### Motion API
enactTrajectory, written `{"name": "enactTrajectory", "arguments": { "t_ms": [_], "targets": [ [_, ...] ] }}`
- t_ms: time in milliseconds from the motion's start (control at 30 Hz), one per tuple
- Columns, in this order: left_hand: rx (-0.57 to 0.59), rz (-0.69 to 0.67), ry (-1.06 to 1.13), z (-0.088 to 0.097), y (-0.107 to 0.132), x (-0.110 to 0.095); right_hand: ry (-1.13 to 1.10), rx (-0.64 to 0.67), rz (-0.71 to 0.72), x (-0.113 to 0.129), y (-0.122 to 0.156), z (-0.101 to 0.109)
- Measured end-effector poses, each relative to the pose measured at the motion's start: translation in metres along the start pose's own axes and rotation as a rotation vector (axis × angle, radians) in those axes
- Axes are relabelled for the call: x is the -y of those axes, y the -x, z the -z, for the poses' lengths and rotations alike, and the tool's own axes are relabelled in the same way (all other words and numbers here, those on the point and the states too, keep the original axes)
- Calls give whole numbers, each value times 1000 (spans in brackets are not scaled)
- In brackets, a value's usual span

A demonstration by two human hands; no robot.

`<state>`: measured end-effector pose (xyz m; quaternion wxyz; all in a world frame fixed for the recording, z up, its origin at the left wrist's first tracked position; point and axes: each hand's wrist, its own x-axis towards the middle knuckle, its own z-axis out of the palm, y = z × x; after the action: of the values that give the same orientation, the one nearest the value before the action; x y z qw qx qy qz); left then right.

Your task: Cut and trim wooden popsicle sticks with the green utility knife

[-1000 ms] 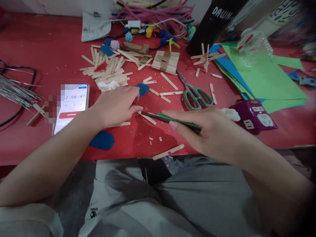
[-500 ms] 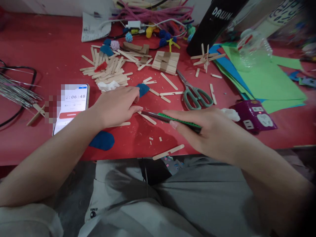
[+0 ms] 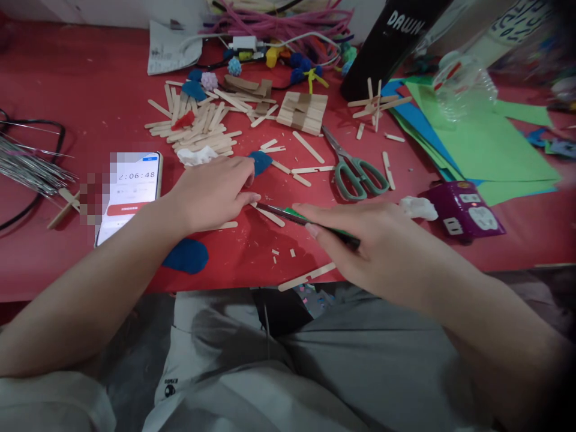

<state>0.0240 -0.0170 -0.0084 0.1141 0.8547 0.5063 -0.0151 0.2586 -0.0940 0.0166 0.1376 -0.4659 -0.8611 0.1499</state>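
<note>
The left hand (image 3: pixel 211 192) lay palm down on the red table (image 3: pixel 67 90), fingers bent. Its thumb tip pressed at the near end of a craft stick (image 3: pixel 270 215), which lay flat on the table between the two hands. Whether the bent fingers closed on anything beneath them could not be determined.

The right hand (image 3: pixel 364 240) was clenched around a green cutter (image 3: pixel 288 214), with the index finger laid along its top. The cutter pointed left, and its dark tip met the craft stick just beside the left thumb. Small wood chips lay scattered on the table below this point.

Surrounding items were as follows:
- A phone (image 3: pixel 130 195) lay just left of the left wrist with its screen lit.
- A blue felt piece (image 3: pixel 186 256) lay at the table edge under the left forearm.
- A pile of sticks (image 3: pixel 198 129) lay beyond the left hand.
- A glued stick panel (image 3: pixel 303 113) lay farther back.
- Scissors (image 3: pixel 355 171) lay beyond the right hand, closed.
- A purple socket block (image 3: pixel 463 210) sat to the right of the right hand.
- Green paper sheets (image 3: pixel 486 150) were stacked behind the socket block.
</note>
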Motion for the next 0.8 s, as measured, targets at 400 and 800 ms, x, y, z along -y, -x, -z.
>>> {"name": "enactTrajectory", "arguments": {
  "t_ms": [400, 800],
  "targets": [
    [-38, -25, 9, -3, -2, 2, 6, 98, -86, 5, -2, 2],
    [-39, 28, 69, -3, -4, 3, 47, 129, -59, 11, 1, 3]
  ]
}}
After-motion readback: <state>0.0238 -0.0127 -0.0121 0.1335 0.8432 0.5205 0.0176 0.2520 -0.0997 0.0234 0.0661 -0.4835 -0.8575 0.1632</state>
